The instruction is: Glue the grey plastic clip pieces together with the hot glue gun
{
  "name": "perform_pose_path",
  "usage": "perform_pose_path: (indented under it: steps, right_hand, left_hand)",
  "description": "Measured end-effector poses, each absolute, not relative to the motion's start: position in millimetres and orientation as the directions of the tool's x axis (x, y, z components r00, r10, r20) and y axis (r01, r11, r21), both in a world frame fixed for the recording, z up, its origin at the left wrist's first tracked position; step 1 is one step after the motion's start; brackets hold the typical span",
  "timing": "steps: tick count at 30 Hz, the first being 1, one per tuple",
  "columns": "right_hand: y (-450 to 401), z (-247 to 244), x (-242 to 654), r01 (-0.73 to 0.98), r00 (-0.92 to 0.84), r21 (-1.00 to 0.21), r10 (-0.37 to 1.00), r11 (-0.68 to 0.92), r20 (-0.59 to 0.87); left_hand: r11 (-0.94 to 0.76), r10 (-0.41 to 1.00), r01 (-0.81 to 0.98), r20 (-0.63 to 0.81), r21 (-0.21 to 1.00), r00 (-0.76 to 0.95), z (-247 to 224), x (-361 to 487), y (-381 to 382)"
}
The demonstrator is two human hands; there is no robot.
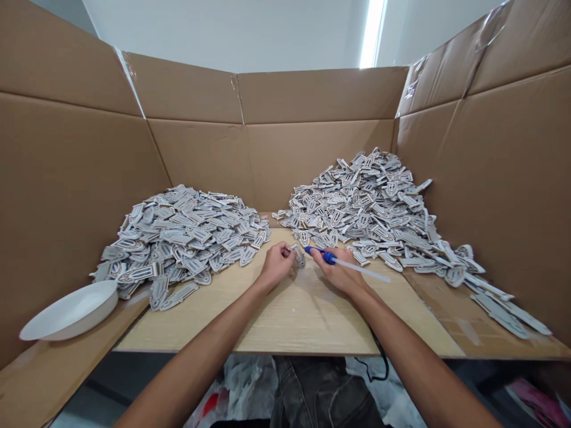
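Observation:
My left hand (279, 261) is closed, thumb and fingers pinching a small grey-white flat piece (300, 257) with a rounded end. My right hand (339, 268) grips a blue pen-like tool (329, 257) with a long translucent shaft that sticks out to the right. The tool's blue tip points left, close to the pinched piece; whether they touch I cannot tell. Both hands are over the middle of a light wooden board (294, 321). Similar pieces lie in a heap on the left (187, 232) and in a taller heap on the right (361, 202).
Cardboard walls (312, 154) enclose the left, back and right sides. A white bowl (74, 312) stands at the left edge. Longer strips (504, 312) trail from the right heap toward the front right. A black cable (379, 356) hangs over the front edge beside my right forearm.

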State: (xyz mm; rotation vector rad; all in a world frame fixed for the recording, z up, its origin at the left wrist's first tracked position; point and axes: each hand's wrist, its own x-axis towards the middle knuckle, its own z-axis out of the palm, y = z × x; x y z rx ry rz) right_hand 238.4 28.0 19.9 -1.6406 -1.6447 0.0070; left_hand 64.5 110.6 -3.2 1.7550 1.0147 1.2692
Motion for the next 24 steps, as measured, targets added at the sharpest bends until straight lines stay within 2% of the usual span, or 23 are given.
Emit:
perform_pose_path:
  steps: [24]
  right_hand:
    - [27.4,20.5,238.1,0.841,0.149,-0.519,0.858,0.151,0.491]
  left_hand:
    - [-0.423,0.9,0.181,0.388,0.888,0.199,-1.2,64.8,109.0]
